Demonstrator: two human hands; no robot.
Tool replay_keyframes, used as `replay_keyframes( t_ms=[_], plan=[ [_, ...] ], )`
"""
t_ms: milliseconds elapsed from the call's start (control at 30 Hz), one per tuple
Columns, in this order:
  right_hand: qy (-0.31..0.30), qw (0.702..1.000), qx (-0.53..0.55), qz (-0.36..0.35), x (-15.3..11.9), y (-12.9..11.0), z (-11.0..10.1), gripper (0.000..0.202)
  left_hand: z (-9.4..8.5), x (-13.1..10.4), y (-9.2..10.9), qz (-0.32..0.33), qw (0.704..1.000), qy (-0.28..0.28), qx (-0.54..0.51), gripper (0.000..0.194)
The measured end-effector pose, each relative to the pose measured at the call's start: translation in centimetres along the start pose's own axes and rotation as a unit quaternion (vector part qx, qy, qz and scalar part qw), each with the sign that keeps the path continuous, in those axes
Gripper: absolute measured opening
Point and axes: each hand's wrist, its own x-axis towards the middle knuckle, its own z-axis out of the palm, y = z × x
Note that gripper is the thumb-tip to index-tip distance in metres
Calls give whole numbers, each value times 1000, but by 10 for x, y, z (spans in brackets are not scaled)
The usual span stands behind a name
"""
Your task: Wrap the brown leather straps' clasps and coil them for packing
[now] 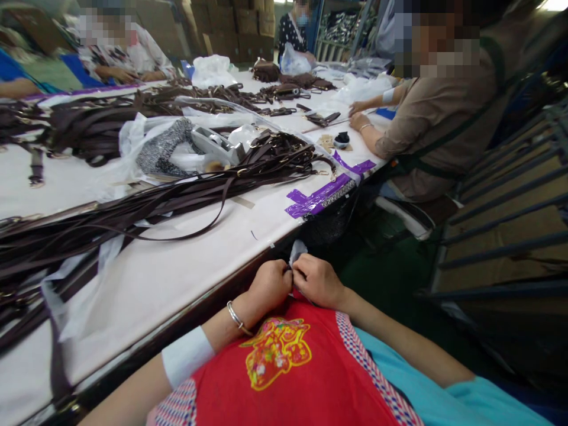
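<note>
Close together in front of the red apron [319, 349], my two hands meet just off the table's edge. My left hand [271, 283], with a silver bangle at the wrist, is closed with its fingers curled inward. Fingers bent in a pinch, my right hand [318, 280] faces it. Between them a thin, pale grey piece [298, 251] sticks up; whether it is cloth or plastic I cannot tell. Its lower part is hidden by my fingers. Nearest on the table lies a pile of dark brown straps [186, 198] with gold-coloured metal fittings.
Purple tape [326, 192] covers the corner of the white table [222, 251]. A clear plastic bag [146, 148] lies among the straps. To the right, a co-worker [444, 118] sits at the table, beside a metal rack [510, 201]. Other people sit farther back.
</note>
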Motion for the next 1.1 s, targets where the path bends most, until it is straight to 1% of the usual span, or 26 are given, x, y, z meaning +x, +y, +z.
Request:
replay_keyframes(
  t_ms=[100,167,233,267,300,333,367,433,467,533,600,667,700,733,800,867,900,933,967,1000,1067,1100],
  plan=[
    [-1,996,-88,-26,-5,-1,-1,20,-3,1,-4,-24,994,-49,-93,22],
    [6,995,-96,-20,-6,1,-3,22,-8,-3,-8,-21,978,-102,-179,24],
    [15,997,-76,-4,-7,5,-5,21,-16,-10,-12,19,952,-171,-254,27],
    [18,998,-61,5,-7,7,-6,20,-21,-14,-14,49,940,-202,-269,29],
    [18,999,-42,14,-7,8,-7,19,-24,-18,-17,80,936,-223,-260,33],
    [17,999,-23,23,-7,8,-8,19,-27,-23,-18,110,940,-227,-229,35],
    [16,999,-7,32,-7,8,-8,18,-28,-26,-20,132,949,-216,-188,37],
    [16,999,3,47,-5,4,-8,19,-26,-31,-23,151,971,-167,-85,38],
    [19,999,-3,51,-4,0,-7,19,-23,-31,-24,146,979,-139,-23,38],
    [22,999,-24,41,-1,-8,-6,18,-16,-28,-25,122,984,-98,89,35],
    [19,999,-42,11,3,-16,-3,17,-12,-23,-22,98,981,-71,152,30],
    [13,998,-52,-21,4,-20,-2,16,-13,-17,-16,88,983,-56,153,24],
    [12,998,-52,-30,4,-20,-2,15,-17,-15,-12,88,983,-55,150,21],
    [14,998,-46,-32,4,-18,-2,15,-21,-14,-9,91,985,-65,134,19],
    [24,1000,-8,-11,1,-9,-4,15,-33,-14,-7,97,987,-121,46,24],
    [42,997,57,39,-3,3,-6,16,-45,-19,-11,92,976,-188,-57,35],
    [50,992,91,66,-4,9,-7,17,-49,-22,-15,83,970,-212,-88,36],
    [57,987,121,92,-6,14,-7,17,-52,-25,-19,71,967,-226,-95,33],
    [61,981,145,115,-7,18,-6,16,-55,-28,-23,58,968,-230,-79,31],
    [62,976,162,134,-8,21,-5,15,-56,-30,-27,46,972,-224,-58,34],
    [56,968,182,162,-7,22,-4,13,-57,-32,-28,42,980,-192,-21,41],
    [51,966,187,170,-6,21,-3,13,-57,-31,-25,54,984,-167,-5,42]
  ],
)
